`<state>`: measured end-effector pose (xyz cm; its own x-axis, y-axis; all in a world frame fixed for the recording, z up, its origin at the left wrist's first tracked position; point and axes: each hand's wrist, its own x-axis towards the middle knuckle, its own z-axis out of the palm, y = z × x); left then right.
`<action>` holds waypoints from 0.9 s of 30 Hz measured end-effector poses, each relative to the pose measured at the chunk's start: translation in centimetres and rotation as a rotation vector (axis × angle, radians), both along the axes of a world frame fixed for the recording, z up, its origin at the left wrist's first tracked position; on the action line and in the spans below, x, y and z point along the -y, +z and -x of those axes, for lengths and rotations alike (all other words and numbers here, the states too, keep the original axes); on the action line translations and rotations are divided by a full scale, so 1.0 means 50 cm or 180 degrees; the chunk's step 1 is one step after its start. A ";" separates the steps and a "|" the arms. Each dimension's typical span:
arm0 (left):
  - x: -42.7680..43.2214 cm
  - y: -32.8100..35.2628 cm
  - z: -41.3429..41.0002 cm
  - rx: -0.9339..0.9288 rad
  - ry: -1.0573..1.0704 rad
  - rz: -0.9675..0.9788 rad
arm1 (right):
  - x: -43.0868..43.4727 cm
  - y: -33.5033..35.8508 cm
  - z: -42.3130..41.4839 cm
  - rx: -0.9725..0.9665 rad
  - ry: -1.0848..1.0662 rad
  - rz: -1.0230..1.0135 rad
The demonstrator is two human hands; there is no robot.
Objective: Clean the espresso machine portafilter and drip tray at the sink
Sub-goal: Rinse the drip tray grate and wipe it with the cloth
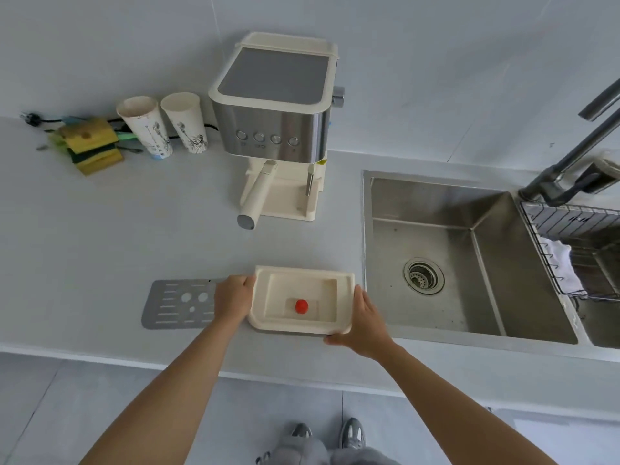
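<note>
left grip [233, 297] and right grip [364, 322] each clasp one end of the drip tray [303, 271] | tray near bench [100, 229] front, just left of sink [436, 203] | step: likely carrying tray to sink | next: level carry over rim | portafilter [256, 193] in espresso machine [275, 129], behind

Upper left I see two printed paper cups [144, 127], side by side at the wall. Just left of them is a stack of yellow-green sponges [92, 144], with a black cable [33, 118] and plug running behind it. At the right edge a wire rack [570, 226] holds a white cloth [558, 263], and a dark faucet [577, 152] angles above. Bottom centre: grey shoes [352, 431] on a grey tile floor [50, 397].
</note>
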<state>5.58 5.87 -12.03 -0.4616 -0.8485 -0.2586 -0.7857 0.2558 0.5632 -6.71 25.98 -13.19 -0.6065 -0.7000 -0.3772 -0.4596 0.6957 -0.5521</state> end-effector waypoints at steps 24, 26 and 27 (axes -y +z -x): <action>0.132 0.056 -0.207 0.0226 -0.0485 -0.0046 | 0.142 0.099 -0.074 -0.0458 0.1061 0.0227; 0.164 0.056 -0.223 0.0622 -0.0709 -0.0069 | 0.192 0.099 -0.099 -0.0524 0.1297 0.0147; 0.177 0.056 -0.227 0.0821 -0.0830 -0.0061 | 0.216 0.099 -0.110 -0.0560 0.1390 0.0103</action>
<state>16.91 -2.99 -9.23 -0.5792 -0.7049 -0.4096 -0.8124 0.4574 0.3616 -1.19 15.16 -8.22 -0.3052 -0.9135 -0.2689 -0.7939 0.4000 -0.4579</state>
